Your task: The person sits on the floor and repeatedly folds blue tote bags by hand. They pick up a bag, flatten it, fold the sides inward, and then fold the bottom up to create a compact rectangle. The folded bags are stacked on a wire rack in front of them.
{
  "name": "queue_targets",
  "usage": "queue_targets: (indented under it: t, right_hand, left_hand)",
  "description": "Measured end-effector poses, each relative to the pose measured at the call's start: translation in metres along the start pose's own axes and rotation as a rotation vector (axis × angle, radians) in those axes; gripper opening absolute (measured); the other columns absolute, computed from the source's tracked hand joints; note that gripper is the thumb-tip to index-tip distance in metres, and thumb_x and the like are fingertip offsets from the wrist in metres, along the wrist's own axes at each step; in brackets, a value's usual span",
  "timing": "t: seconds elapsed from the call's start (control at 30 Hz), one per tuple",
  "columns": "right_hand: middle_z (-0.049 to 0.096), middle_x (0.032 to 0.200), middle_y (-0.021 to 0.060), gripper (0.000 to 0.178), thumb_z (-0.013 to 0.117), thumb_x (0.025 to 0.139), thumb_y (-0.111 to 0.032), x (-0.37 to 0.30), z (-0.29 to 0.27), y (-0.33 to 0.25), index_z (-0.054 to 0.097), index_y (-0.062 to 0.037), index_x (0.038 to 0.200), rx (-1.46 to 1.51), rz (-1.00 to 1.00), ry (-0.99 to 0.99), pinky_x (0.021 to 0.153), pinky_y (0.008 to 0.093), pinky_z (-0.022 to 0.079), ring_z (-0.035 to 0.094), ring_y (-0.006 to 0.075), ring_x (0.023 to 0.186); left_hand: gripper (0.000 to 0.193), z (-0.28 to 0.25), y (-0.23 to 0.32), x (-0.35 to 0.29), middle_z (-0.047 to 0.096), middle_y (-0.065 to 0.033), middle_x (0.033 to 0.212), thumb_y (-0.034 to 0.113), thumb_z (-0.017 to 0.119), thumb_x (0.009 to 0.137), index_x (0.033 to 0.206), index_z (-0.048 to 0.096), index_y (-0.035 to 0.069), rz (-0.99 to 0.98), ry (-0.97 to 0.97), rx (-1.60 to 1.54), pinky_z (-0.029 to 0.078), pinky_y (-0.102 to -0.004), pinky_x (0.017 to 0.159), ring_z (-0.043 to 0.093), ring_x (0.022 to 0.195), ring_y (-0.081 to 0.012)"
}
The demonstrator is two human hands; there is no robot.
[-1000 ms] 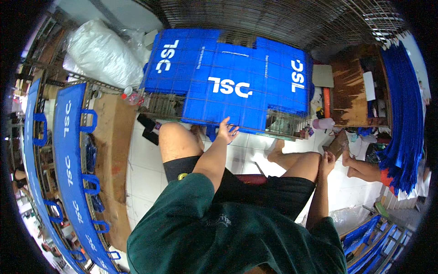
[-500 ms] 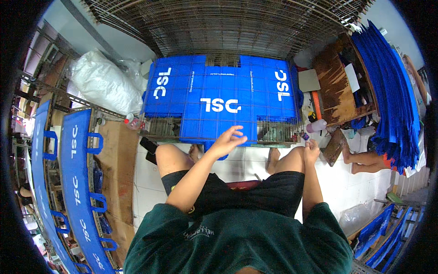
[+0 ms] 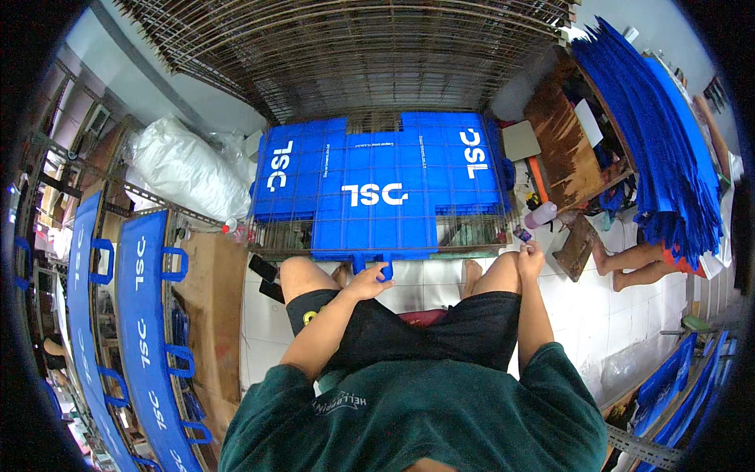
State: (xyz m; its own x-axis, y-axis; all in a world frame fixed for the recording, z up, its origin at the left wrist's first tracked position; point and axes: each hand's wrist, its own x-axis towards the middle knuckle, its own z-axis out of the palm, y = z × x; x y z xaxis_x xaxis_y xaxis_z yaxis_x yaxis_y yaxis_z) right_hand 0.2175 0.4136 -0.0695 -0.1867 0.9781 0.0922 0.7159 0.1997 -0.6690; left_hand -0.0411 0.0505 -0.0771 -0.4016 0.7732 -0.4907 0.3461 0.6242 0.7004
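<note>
1. Head view, centre: three blue bag panels with white lettering lie under a mesh of thin wires on a wire rack (image 3: 277, 237). The left panel (image 3: 308, 185) fills the rack's far left corner, the right panel (image 3: 450, 177) its far right corner, and the middle panel (image 3: 373, 228) reaches the near edge.
2. A blue handle loop (image 3: 384, 269) sticks out past the rack's near edge, toward the seated person.
3. The left hand (image 3: 367, 284) is at this loop, its fingers partly bent; whether they pinch the fabric I cannot tell.
4. The right hand (image 3: 531, 258) is by the right knee, near the rack's near right corner, fingers curled in; I cannot tell whether it grips anything.
5. Behind the rack's far edge, a stack of wire screens (image 3: 370, 67) stands raised and tilted.
6. Beyond the right edge are a pale bottle (image 3: 542, 214), a wooden cabinet (image 3: 560, 130) and a thick hanging bundle of blue fabric (image 3: 649, 141).
7. Beyond the left edge are a white plastic-wrapped bundle (image 3: 185, 169) and long blue panels (image 3: 145, 299) with handles.
</note>
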Motion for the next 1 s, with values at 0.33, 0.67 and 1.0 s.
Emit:
queue_targets:
  t: [0.33,0.67,1.0]
  right_hand:
    - [0.067,0.079,0.0150,0.025,0.064,0.077,-0.019,-0.004,-0.015,0.002,0.065,-0.0053,0.097,0.039,0.064,-0.028,0.072,0.0357,0.048,0.065,0.0262,0.076]
    - [0.067,0.080,0.0155,0.027,0.065,0.076,-0.020,-0.003,-0.013,0.008,0.064,-0.0060,0.099,0.017,0.066,-0.011,0.073,0.0366,0.048,0.065,0.0269,0.078]
    - [0.066,0.077,0.0148,0.024,0.061,0.078,-0.017,-0.006,-0.006,0.023,0.063,-0.0039,0.099,0.122,0.023,0.015,0.065,0.0350,0.048,0.063,0.0240,0.067]
  left_hand:
    - [0.067,0.004,0.001,0.003,0.060,-0.0145,0.109,0.047,0.061,0.080,0.132,0.039,0.010,-0.025,-0.018,0.063,0.045,-0.0369,0.086,0.060,0.096,-0.0267]
    - [0.071,0.002,0.002,0.002,0.058,-0.0166,0.112,0.052,0.061,0.077,0.131,0.040,0.011,-0.051,-0.049,0.039,0.041,-0.0371,0.093,0.053,0.107,-0.0318]
    - [0.068,0.003,0.001,0.001,0.059,-0.0153,0.109,0.050,0.061,0.078,0.130,0.042,0.011,-0.018,-0.042,0.084,0.044,-0.0378,0.087,0.056,0.103,-0.0314]
